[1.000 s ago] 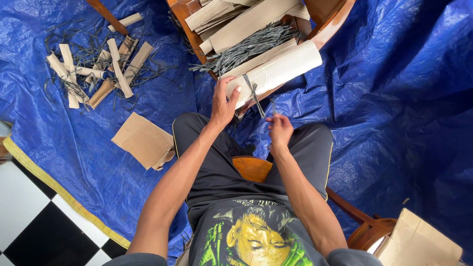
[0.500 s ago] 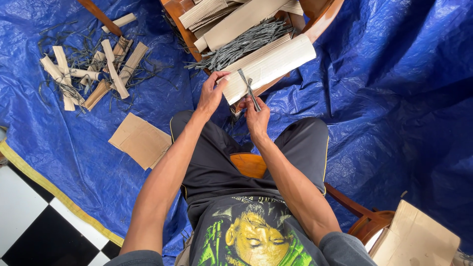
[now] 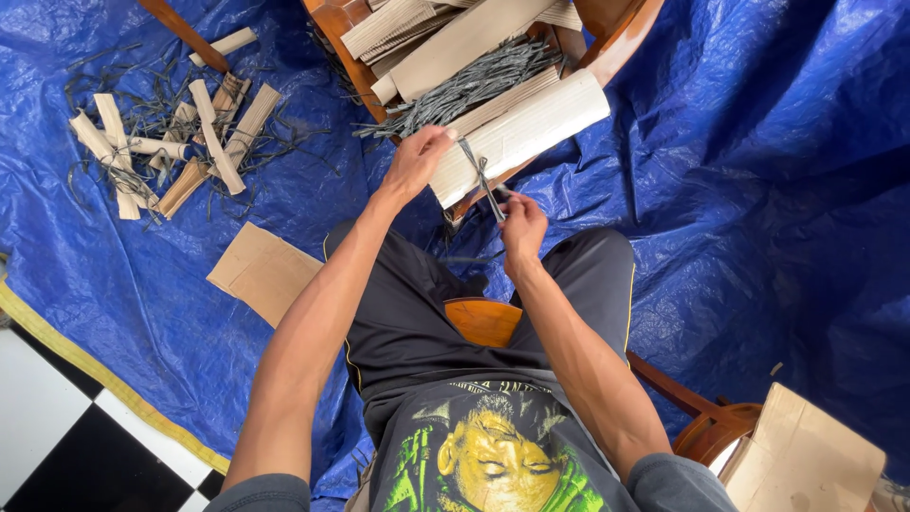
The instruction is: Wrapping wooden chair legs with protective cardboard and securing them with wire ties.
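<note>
My left hand (image 3: 417, 161) presses on the near end of a pale roll of corrugated cardboard (image 3: 536, 128) lying on a wooden chair (image 3: 341, 24) in front of me. My right hand (image 3: 523, 226) pinches the lower end of a grey strap (image 3: 482, 175) that runs up across the end of the roll. A bundle of grey straps (image 3: 474, 85) lies on the chair just behind the roll, beside more cardboard rolls (image 3: 464, 43).
A blue tarp (image 3: 758, 190) covers the floor. A heap of small tied cardboard rolls and loose straps (image 3: 171, 142) lies at the far left. A flat cardboard piece (image 3: 265, 270) is beside my left leg. More cardboard (image 3: 806, 455) sits at lower right; checkered tiles (image 3: 57, 436) at lower left.
My right hand moved up from my lap to the roll and took the strap's end. My left hand stayed on the roll. The camera shifted closer.
</note>
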